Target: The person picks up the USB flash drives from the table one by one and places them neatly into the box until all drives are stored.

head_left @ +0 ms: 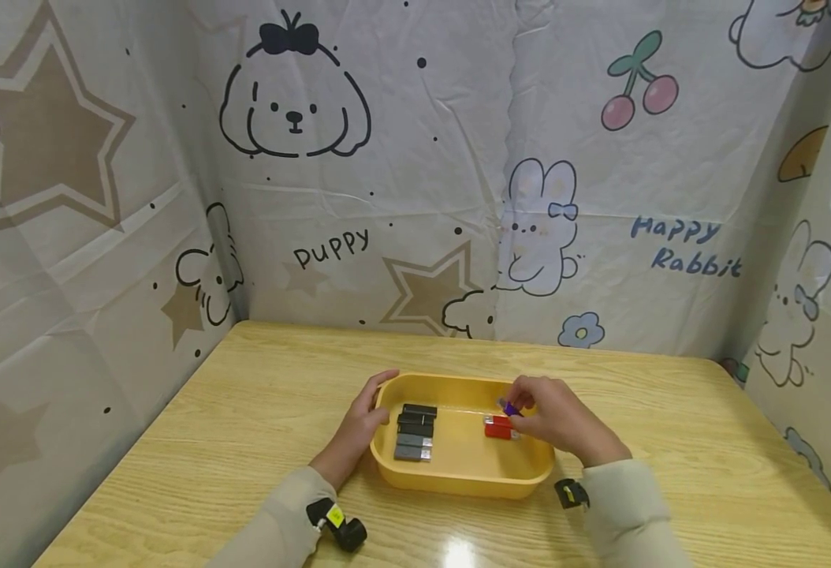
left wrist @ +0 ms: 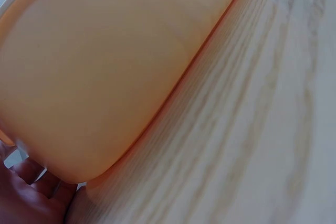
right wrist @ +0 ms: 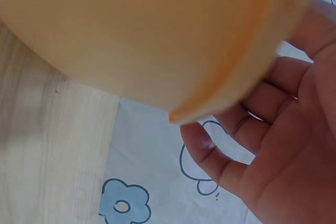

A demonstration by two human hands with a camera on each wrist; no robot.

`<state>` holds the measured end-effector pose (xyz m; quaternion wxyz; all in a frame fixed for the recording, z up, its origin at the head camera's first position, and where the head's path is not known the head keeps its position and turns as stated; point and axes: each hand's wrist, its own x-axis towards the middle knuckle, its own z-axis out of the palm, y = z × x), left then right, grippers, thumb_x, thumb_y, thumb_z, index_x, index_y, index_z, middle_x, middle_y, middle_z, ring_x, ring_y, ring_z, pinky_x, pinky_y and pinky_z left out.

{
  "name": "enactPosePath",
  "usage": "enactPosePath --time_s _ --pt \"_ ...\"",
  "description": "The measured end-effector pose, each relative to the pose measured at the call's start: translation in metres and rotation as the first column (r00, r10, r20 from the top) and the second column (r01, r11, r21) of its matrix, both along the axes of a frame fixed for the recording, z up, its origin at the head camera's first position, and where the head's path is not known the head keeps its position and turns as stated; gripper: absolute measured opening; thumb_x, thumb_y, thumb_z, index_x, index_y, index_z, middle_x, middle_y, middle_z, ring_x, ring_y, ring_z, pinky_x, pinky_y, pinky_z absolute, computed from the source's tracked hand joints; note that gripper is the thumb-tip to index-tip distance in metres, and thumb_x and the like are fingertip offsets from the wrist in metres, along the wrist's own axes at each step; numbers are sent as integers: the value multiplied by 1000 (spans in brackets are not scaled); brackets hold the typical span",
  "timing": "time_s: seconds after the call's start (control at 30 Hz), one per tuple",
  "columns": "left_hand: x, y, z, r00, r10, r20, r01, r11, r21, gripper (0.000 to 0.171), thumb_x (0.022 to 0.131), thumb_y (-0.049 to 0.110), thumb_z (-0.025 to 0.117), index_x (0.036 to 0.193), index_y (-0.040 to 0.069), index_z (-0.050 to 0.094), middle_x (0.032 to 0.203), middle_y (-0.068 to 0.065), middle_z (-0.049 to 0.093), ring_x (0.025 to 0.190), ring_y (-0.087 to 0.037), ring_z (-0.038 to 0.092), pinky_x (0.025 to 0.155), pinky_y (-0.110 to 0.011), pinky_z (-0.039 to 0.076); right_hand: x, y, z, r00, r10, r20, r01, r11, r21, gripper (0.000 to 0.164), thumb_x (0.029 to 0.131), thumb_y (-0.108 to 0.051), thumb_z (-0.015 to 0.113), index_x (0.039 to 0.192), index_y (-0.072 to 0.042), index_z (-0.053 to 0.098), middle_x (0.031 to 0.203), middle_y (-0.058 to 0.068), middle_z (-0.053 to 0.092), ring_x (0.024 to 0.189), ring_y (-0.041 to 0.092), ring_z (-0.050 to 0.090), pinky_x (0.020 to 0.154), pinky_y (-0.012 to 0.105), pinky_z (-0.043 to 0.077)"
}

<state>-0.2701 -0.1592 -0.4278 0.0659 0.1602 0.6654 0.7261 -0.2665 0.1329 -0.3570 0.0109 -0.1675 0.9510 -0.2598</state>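
A yellow plastic tub (head_left: 458, 481) stands on the table. My left hand (head_left: 360, 422) grips its left end, thumb over the rim and fingers along the outer wall; the left wrist view shows these fingers (left wrist: 37, 182) against the tub's side. Above the tub's right part, my right hand (head_left: 553, 414) pinches a small purple USB flash drive (head_left: 509, 408) with a metal plug. Right below it lie red USB flash drives (head_left: 498, 427). On the left side of the tub, black flash drives (head_left: 415, 420) and grey flash drives (head_left: 413, 447) form a column. In the right wrist view the tub's wall hides the fingertips and the purple drive.
A wooden table (head_left: 281, 371) extends around the tub. Printed cloth (head_left: 415, 158) hangs behind the table and at both sides. Small black cameras sit at the left wrist (head_left: 337, 525) and the right wrist (head_left: 572, 493).
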Motion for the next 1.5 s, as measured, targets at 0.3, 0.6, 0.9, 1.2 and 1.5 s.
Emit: enactPosePath --time_s 0.3,0.6,0.9,1.2,1.5 --pt "0 0 1 1000 8 2 -8 1000 -13 67 76 -10 35 139 7 26 136 -23 35 121 -37 35 97 -49 29 -3 -3 -9 997 34 -65 -29 996 88 18 69 -14 75 81 -20 63 76 -10 58 78 18 51 74 33 39" --pt "1 0 0 1000 16 5 -16 1000 -21 67 75 -10 35 139 8 27 137 -21 36 123 -35 35 98 -49 27 -5 -5 -17 1000 19 1 -19 995 96 18 70 -14 75 81 -19 63 76 -8 56 76 19 51 71 31 42" --pt "1 1 1 1000 15 4 -15 1000 -20 67 76 -9 35 139 8 26 136 -21 36 122 -36 35 98 -49 28 -6 -7 -21 1000 5 31 -8 995 101 20 69 -15 76 81 -18 61 77 -5 55 74 19 50 70 30 43" --pt "0 1 0 1000 20 6 -19 1000 -16 67 75 -10 35 139 8 27 136 -21 36 122 -36 35 99 -50 27 -9 -6 -27 998 50 -28 -44 986 163 19 66 -16 76 77 -21 62 77 -8 55 73 14 45 69 33 39" --pt "0 1 0 1000 14 -6 -14 1000 -21 67 75 -11 35 139 7 26 136 -22 35 122 -37 34 98 -50 27 -9 -7 -32 998 60 -11 -56 977 207 19 68 -19 76 81 -23 63 88 -9 55 83 13 47 75 38 34"
